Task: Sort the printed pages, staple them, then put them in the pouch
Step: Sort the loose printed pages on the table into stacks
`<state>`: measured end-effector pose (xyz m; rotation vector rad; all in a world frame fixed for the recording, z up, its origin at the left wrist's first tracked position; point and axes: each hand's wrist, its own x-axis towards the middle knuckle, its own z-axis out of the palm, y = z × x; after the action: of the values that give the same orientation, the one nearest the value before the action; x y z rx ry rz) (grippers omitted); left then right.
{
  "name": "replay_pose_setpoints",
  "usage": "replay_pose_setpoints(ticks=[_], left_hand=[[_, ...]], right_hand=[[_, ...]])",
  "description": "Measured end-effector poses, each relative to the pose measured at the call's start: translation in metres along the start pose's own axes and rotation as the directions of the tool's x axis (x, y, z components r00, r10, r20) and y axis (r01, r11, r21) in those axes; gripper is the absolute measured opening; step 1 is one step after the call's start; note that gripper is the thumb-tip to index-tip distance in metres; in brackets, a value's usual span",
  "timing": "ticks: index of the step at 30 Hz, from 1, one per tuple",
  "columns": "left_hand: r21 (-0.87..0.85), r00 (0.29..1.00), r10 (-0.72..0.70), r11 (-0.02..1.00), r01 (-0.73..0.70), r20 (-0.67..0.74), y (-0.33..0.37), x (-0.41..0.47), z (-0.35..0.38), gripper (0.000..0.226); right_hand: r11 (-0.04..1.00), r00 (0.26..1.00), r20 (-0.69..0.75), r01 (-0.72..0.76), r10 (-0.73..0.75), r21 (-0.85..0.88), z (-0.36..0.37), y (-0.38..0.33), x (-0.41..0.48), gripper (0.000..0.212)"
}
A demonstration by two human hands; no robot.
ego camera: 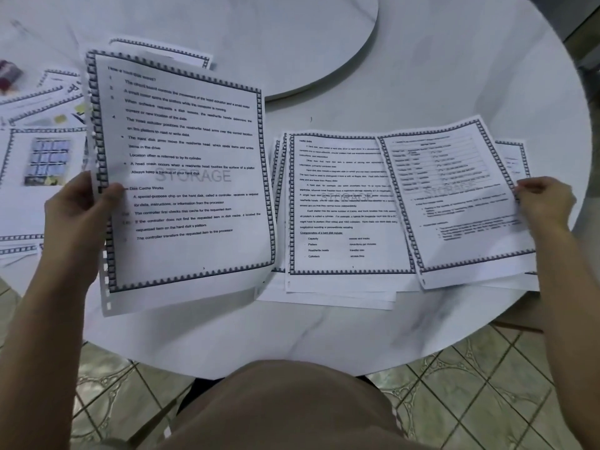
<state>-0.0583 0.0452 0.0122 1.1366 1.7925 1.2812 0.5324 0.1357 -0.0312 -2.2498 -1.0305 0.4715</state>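
Note:
My left hand (78, 209) grips the left, hole-punched edge of a raised stack of printed pages (188, 177), bordered and watermarked "STORAGE", held tilted above the table. My right hand (542, 203) pinches the right edge of a page with a table on it (454, 199), which lies askew on top of a pile of pages (341, 206) spread on the table in front of me. More bordered pages (42, 157), one with a colour picture, lie scattered at the far left. No pouch is in view.
The round white marble table (324, 326) carries a raised round turntable (292, 43) at the back. A small dark red object (8, 74), blurred, lies at the far left edge. Tiled floor (487, 384) shows below the table's near rim.

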Motion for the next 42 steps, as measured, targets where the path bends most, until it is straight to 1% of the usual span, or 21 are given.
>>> replay_pose_setpoints(ticks=[3,6,9,12,13,15,17,20,21,24,26,30,32,35,38,40,42], left_hand=[[0.001,1.000,-0.002,1.000,0.002,0.012,-0.003,0.003,-0.004,0.024],[0.021,1.000,-0.010,1.000,0.010,0.004,-0.005,0.007,-0.007,0.028],[0.045,1.000,-0.017,0.999,0.018,-0.007,-0.007,0.010,-0.011,0.030],[0.035,1.000,-0.022,0.999,0.022,0.000,-0.003,0.008,-0.014,0.019],[0.026,1.000,-0.022,0.999,0.023,-0.004,-0.001,0.007,-0.013,0.015],[0.010,0.999,-0.028,1.000,0.029,-0.025,0.004,0.005,-0.009,0.018],[0.006,0.999,-0.032,0.999,0.033,-0.036,0.006,0.004,-0.006,0.019],[0.017,1.000,-0.018,1.000,0.019,-0.018,0.005,0.005,-0.007,0.014],[0.018,1.000,-0.015,1.000,0.015,-0.012,0.004,0.005,-0.007,0.018],[0.022,1.000,-0.007,1.000,0.007,-0.005,0.006,0.003,-0.007,0.037],[0.012,1.000,-0.008,1.000,0.008,-0.008,0.009,0.001,-0.007,0.039],[0.003,0.998,-0.031,0.999,0.032,-0.056,0.020,-0.007,-0.008,0.016],[0.005,0.997,-0.029,1.000,0.030,-0.074,0.027,-0.012,-0.007,0.016],[-0.005,0.996,-0.015,1.000,0.015,-0.090,0.037,-0.018,-0.004,0.021],[-0.018,0.996,-0.009,1.000,0.008,-0.092,0.044,-0.021,-0.002,0.027],[-0.025,0.996,-0.010,1.000,0.008,-0.087,0.046,-0.021,-0.003,0.030],[-0.030,0.996,-0.026,0.999,0.023,-0.088,0.046,-0.019,-0.005,0.030]], right_hand=[[0.998,1.000,-0.013,-0.018,0.017,-0.067,-0.001,0.020,0.012,0.027],[0.990,0.996,-0.086,-0.010,-0.002,-0.137,-0.001,0.027,0.007,0.030],[0.971,0.990,-0.126,0.029,-0.060,-0.238,0.000,0.022,-0.006,0.030],[0.958,0.973,-0.135,0.151,-0.187,-0.242,0.003,0.006,-0.024,0.030],[0.954,0.965,-0.124,0.199,-0.230,-0.222,0.006,-0.002,-0.033,0.030],[0.953,0.959,-0.068,0.264,-0.276,-0.145,0.014,-0.023,-0.057,0.027],[0.954,0.955,0.047,0.294,-0.292,-0.063,0.028,-0.043,-0.084,0.024],[0.959,0.937,0.243,0.273,-0.250,-0.069,0.053,-0.058,-0.121,0.029],[0.961,0.935,0.276,0.260,-0.224,-0.099,0.060,-0.060,-0.131,0.034],[0.933,0.941,0.281,0.263,-0.191,-0.247,0.077,-0.066,-0.148,0.050],[0.911,0.947,0.261,0.266,-0.186,-0.316,0.083,-0.069,-0.153,0.055],[0.906,0.948,0.253,0.271,-0.193,-0.325,0.089,-0.072,-0.157,0.052],[0.911,0.950,0.249,0.264,-0.189,-0.316,0.090,-0.073,-0.156,0.049],[0.939,0.952,0.216,0.263,-0.216,-0.222,0.088,-0.072,-0.154,0.036],[0.972,0.942,0.248,0.234,-0.228,0.005,0.078,-0.075,-0.152,0.025],[0.970,0.929,0.294,0.181,-0.223,0.162,0.068,-0.080,-0.148,0.024],[0.955,0.916,0.335,0.132,-0.220,0.266,0.058,-0.083,-0.143,0.023]])
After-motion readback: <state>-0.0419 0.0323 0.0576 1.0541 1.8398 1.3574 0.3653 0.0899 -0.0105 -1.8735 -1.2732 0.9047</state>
